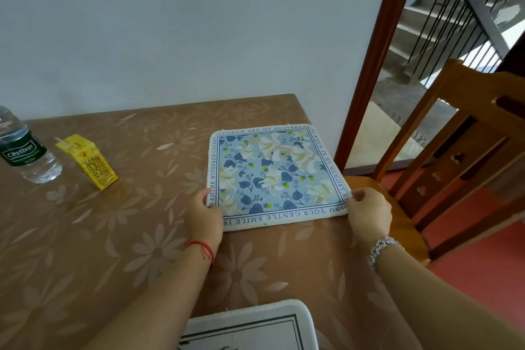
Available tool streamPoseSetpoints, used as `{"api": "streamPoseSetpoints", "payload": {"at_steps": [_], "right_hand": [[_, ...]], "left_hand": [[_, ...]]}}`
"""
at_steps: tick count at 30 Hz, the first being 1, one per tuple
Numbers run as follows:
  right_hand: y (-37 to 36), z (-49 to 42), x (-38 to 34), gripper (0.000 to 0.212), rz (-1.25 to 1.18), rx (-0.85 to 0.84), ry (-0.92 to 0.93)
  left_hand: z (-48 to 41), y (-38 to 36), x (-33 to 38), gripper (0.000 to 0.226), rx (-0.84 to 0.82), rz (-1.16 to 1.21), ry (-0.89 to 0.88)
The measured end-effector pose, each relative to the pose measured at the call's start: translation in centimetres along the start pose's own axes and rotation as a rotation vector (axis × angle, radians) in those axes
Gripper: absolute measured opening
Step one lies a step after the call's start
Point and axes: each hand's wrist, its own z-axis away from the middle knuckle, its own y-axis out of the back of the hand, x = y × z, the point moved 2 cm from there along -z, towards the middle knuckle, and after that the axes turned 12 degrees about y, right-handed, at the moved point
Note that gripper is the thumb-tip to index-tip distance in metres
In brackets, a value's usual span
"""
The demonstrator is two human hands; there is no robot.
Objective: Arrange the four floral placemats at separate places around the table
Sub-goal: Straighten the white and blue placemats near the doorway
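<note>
A square floral placemat (277, 176), blue with white flowers and a lettered border, lies flat near the table's far right corner. My left hand (205, 214) pinches its near left corner. At the near right corner, by the table's right edge, my right hand (369, 212) grips the mat between thumb and fingers. A second placemat (250, 327) with a white rim lies at the near edge, partly cut off by the frame and by my left forearm. No other placemats are in view.
The table (127, 236) has a brown flower-patterned cover and stands against a pale wall. A water bottle (27, 150) and a yellow drink carton (89, 160) stand at the left. A wooden chair (454, 167) sits close to the right edge.
</note>
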Motion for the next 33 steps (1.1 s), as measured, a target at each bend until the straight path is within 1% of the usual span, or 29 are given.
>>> {"api": "streamPoseSetpoints", "payload": {"at_steps": [7,10,16,20,27,29,31,33], "right_hand": [[-0.1,0.3,0.5,0.022,0.053,-0.066,-0.002],[-0.1,0.2,0.5,0.025,0.079,-0.067,0.028],[-0.2,0.3,0.6,0.027,0.089,-0.052,0.042],[-0.2,0.2,0.7,0.028,0.116,-0.060,0.093],[-0.1,0.5,0.7,0.031,0.273,-0.072,0.212],[-0.1,0.4,0.6,0.032,0.281,-0.087,0.207],[-0.1,0.5,0.6,0.033,0.244,-0.121,0.180],[-0.1,0.9,0.5,0.035,0.230,-0.136,0.212]], "left_hand": [[0.5,0.1,0.0,0.045,0.035,-0.182,-0.055],[0.7,0.0,-0.1,0.046,0.053,-0.252,-0.085],[0.6,0.1,-0.1,0.046,0.066,-0.334,-0.088],[0.7,0.2,-0.3,0.043,0.068,-0.370,-0.092],[1.4,0.3,-0.9,0.035,0.123,-0.605,-0.168],[1.3,0.4,-0.6,0.037,0.114,-0.592,-0.126],[1.4,0.7,-0.2,0.037,0.126,-0.528,-0.092],[1.7,1.2,0.1,0.032,0.198,-0.468,-0.156]]}}
